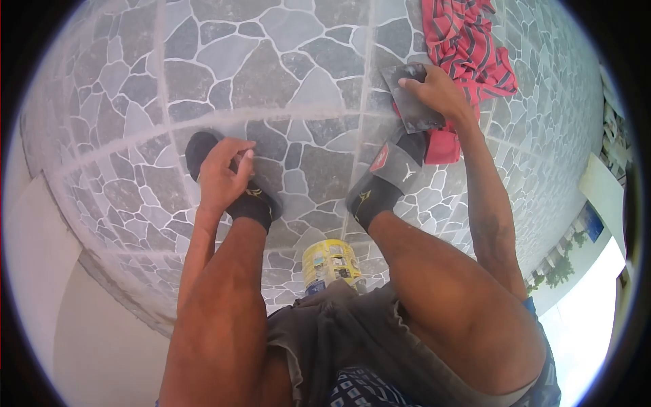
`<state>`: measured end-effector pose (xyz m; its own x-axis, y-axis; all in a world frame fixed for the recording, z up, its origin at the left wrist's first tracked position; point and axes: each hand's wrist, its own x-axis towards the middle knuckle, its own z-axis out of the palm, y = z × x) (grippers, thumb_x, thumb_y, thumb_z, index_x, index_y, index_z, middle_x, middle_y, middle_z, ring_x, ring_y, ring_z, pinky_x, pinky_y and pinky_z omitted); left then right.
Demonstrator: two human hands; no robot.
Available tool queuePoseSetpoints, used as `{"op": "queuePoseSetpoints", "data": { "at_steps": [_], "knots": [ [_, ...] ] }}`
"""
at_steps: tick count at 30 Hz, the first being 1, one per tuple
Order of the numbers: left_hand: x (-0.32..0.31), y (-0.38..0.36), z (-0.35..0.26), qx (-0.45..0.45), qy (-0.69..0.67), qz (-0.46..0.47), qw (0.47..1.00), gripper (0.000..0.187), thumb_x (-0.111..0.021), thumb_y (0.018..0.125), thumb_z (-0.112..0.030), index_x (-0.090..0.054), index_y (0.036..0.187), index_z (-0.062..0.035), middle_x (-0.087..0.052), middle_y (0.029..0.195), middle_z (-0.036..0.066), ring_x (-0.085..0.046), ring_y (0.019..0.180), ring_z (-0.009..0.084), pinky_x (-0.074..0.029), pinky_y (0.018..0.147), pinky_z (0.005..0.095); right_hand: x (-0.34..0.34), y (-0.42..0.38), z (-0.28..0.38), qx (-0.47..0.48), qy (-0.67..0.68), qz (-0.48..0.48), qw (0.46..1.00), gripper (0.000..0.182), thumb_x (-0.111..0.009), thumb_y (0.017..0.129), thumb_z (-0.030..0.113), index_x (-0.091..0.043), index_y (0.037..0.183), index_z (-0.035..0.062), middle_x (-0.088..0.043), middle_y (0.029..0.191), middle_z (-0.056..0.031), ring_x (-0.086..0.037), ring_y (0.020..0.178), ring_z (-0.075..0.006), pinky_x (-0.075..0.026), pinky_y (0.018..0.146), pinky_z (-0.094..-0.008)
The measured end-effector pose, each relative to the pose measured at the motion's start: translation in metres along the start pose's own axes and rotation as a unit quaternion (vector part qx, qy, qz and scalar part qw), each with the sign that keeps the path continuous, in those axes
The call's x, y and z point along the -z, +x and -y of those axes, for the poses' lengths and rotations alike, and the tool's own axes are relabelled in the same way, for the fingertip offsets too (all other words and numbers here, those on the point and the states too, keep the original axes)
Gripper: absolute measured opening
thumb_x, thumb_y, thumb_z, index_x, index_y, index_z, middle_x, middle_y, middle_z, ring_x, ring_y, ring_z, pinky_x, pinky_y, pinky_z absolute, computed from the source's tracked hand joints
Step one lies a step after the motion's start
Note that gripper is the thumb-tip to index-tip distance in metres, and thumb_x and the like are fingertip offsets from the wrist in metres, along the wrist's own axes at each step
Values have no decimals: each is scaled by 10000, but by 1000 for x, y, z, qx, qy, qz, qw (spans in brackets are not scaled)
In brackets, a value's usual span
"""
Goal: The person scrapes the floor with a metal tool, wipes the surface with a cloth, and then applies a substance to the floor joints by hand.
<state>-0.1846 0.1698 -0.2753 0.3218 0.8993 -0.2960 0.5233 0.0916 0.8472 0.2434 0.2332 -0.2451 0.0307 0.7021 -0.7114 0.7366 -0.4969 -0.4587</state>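
Right hand [439, 95] grips a dark plate [422, 119] by red cloth [468, 54]!
Left hand [222, 173] half-curled, apparently empty; a holding step, I'd judge, next wanting a steady grip.

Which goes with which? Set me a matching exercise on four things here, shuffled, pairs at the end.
Things:
1. Crumpled cloth
2. Bucket
3. Flat plate
4. Left hand

Descriptions:
A. Dark, held in the right hand
B. Above the left foot in this view
C. Red with dark stripes
D. Mostly yellow

Pairs: 1-C, 2-D, 3-A, 4-B
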Motion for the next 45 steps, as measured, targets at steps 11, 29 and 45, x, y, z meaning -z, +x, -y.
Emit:
{"op": "queuePoseSetpoints", "data": {
  "at_steps": [11, 29, 45],
  "knots": [
    [1, -1, 0, -8, 22, 3, 1000, 126, -665, 904, -80, -722, 1008, -36, -667, 850, 79, -636, 699, 192, -501, 673, 312, -45, -33, 3, -42, 78, -148, 985, 487, -689, 869, 255, -640, 1252, -42, -726, 1047, -208, -700, 954, -301, -507, 878, -389],
    [-3, 0, -6, 66, -16, 20, 997, 134, -652, 923, -80, -711, 1025, -17, -663, 859, 76, -648, 714, 167, -508, 695, 294, -109, -31, -14, -65, 75, -194, 976, 442, -667, 875, 219, -644, 1265, 13, -705, 1029, -282, -695, 962, -387, -508, 903, -412],
    [-4, -2, -4, 72, -20, 20, 997, 140, -667, 914, -84, -717, 1027, -18, -661, 861, 80, -637, 725, 163, -506, 695, 294, -123, -33, -7, -42, 129, -231, 963, 428, -654, 874, 213, -645, 1238, -12, -693, 1034, -304, -683, 1015, -424, -502, 912, -441]
  ]
}}
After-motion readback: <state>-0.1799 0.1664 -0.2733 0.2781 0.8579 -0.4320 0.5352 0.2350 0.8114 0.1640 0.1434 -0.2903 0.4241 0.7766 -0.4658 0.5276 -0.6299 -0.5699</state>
